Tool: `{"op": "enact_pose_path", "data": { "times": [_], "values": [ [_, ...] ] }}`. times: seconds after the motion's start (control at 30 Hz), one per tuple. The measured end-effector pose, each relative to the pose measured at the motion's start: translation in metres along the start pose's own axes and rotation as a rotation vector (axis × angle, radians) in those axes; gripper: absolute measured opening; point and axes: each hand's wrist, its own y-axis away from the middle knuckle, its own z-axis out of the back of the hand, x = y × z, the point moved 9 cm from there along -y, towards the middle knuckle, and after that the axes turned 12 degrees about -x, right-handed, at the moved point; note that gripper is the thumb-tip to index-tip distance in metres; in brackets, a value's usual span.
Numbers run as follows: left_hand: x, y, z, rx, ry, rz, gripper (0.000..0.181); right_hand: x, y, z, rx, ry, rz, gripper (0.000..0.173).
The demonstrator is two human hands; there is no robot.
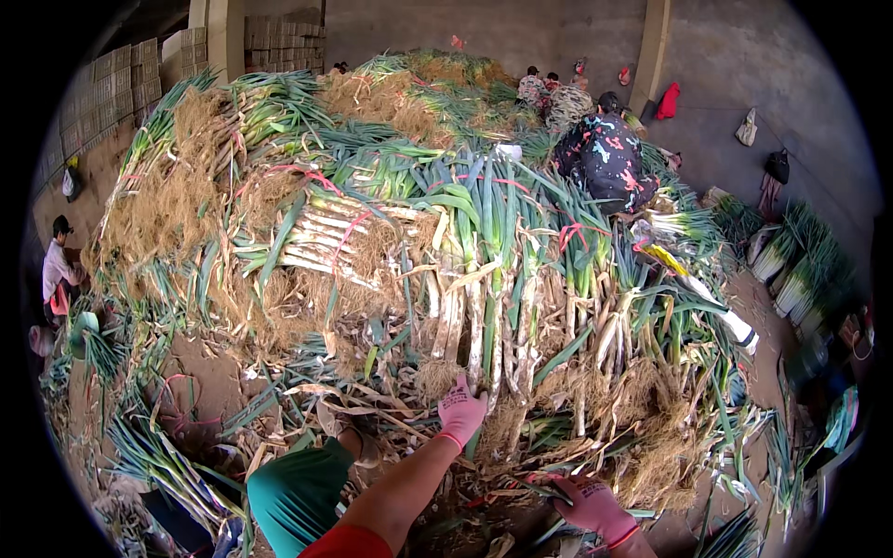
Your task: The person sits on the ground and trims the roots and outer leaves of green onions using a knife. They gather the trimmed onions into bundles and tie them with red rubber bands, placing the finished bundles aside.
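Note:
My left hand (462, 413), in a pink work glove, reaches to the root end of a long white-stemmed green onion (476, 335). Its index finger points up beside the stem, with the thumb apart on the other side. The finger undersides are hidden, so a grip cannot be made out. Just left of the fingertips hangs a clump of brown roots (437, 379). Lower right, my right hand (591, 506), gloved alike, is closed around a slim, dark hand tool (553, 492), mostly covered by the fingers. Dry leaves (502, 499) lie about it.
A tied onion bundle (328, 240) lies across the heap. Loose onions (167, 467) are on the ground at left. One person (605, 157) sits on the right, another (61, 268) at far left. A white-and-yellow wrapped length (704, 293) slopes down the right side.

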Motion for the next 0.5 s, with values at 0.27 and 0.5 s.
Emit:
{"op": "enact_pose_path", "data": {
  "times": [0.27, 0.5],
  "values": [
    [-0.001, 0.209, -0.02, 0.562, 1.141, 0.489, 0.034, -0.054, -0.044, -0.01, -0.251, -0.766, -0.498, 0.034],
    [-0.009, 0.442, 0.003, 1.103, 0.841, 0.185, 0.044, 0.03, -0.084, -0.012, 0.119, -1.909, -0.718, 0.051]
  ]
}}
